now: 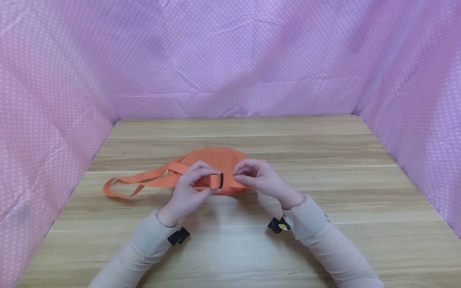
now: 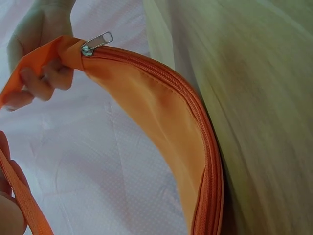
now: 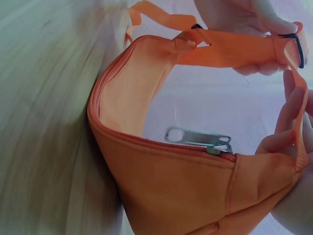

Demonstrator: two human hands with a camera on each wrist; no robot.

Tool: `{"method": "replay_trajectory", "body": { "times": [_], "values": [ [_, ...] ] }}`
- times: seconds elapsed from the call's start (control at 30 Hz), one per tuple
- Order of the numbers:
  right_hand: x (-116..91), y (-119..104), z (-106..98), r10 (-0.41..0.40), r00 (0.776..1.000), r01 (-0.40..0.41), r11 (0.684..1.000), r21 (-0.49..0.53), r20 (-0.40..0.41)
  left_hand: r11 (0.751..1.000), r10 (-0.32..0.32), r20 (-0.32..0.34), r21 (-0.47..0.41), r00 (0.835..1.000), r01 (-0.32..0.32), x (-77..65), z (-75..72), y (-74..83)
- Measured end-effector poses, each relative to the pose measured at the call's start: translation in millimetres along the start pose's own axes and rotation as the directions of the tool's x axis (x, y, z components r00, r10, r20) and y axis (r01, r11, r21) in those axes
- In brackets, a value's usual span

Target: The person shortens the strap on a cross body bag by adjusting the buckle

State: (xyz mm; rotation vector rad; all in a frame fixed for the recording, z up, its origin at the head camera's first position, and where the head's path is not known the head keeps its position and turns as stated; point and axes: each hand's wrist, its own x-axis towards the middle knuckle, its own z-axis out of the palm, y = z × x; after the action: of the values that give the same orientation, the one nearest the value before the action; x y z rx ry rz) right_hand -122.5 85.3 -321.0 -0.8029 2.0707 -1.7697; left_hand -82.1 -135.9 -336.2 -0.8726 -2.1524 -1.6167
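Observation:
An orange waist bag (image 1: 216,158) stands on the table, its zipper (image 2: 195,105) running along a curved edge. A metal zipper pull (image 3: 198,137) hangs at the end near my right hand. My left hand (image 1: 189,196) grips the doubled orange strap (image 3: 239,49) between thumb and fingers, close to a black slider buckle (image 1: 221,181). Facing it, my right hand (image 1: 264,180) is at the bag's other end, thumb and index finger close together. Its fingers curl round the strap (image 2: 41,58) that leaves that end, as the left wrist view shows.
A loose loop of strap (image 1: 155,183) trails left over the wooden table (image 1: 230,256). Pink dotted cloth (image 1: 230,60) hangs at the back and both sides. Black devices (image 1: 179,236) are strapped at the wrists.

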Motion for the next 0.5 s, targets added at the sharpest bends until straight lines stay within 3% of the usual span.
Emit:
{"method": "replay_trajectory", "body": {
  "times": [0.3,0.5],
  "values": [
    [0.4,-6.9,5.3,-0.062,0.998,0.063,0.997,-0.038,0.010,1.000,0.000,0.057,0.022,0.998,-0.002,1.7,3.0,1.9],
    [1.6,-7.5,6.9,-0.063,0.998,0.063,0.998,0.019,0.020,1.000,0.012,0.107,0.028,0.994,-0.015,3.0,5.7,1.6]
  ]
}}
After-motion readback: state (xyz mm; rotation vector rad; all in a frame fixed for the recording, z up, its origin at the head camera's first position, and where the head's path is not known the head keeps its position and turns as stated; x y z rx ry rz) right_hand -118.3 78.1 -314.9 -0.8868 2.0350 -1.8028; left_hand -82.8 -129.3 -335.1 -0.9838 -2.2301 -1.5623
